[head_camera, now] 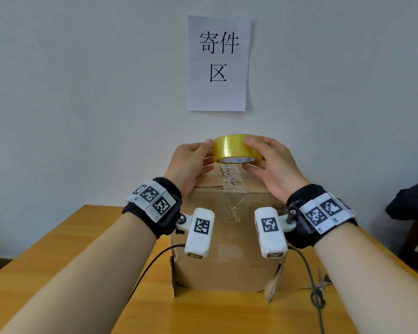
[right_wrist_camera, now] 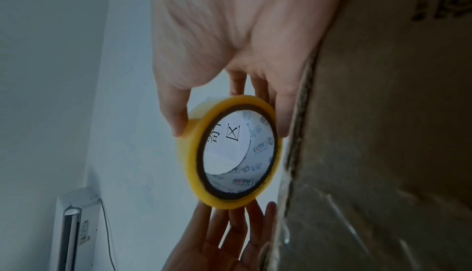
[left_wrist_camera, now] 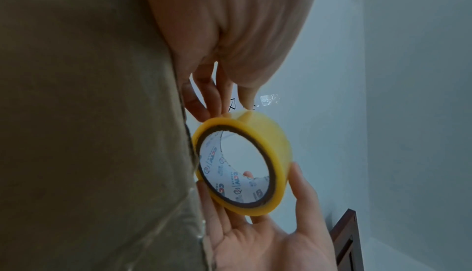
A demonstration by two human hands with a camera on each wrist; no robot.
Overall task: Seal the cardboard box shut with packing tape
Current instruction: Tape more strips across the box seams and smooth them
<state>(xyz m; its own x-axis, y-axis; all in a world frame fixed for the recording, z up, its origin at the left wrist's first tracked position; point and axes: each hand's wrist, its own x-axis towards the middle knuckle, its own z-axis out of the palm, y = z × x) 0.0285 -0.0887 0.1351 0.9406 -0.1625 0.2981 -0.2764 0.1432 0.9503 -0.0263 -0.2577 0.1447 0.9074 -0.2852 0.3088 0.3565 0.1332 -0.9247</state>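
Note:
I hold a yellow roll of packing tape (head_camera: 237,148) in the air over the far part of the cardboard box (head_camera: 227,249). My left hand (head_camera: 200,156) pinches the roll's left side, thumb on top and fingers beneath. My right hand (head_camera: 267,159) grips the right side the same way. The left wrist view shows the roll (left_wrist_camera: 277,144) from below, with the left fingers (left_wrist_camera: 207,101) at its rim. In the right wrist view the roll (right_wrist_camera: 191,154) sits beside the box wall (right_wrist_camera: 383,134). Wrinkled clear tape (head_camera: 232,186) runs along the box top and down its front.
The box stands on a wooden table (head_camera: 70,249) against a white wall with a paper sign (head_camera: 219,62). Scissors (head_camera: 320,289) lie on the table right of the box. Cables (head_camera: 309,273) trail from both wrist cameras. A dark object (head_camera: 413,201) sits at the right edge.

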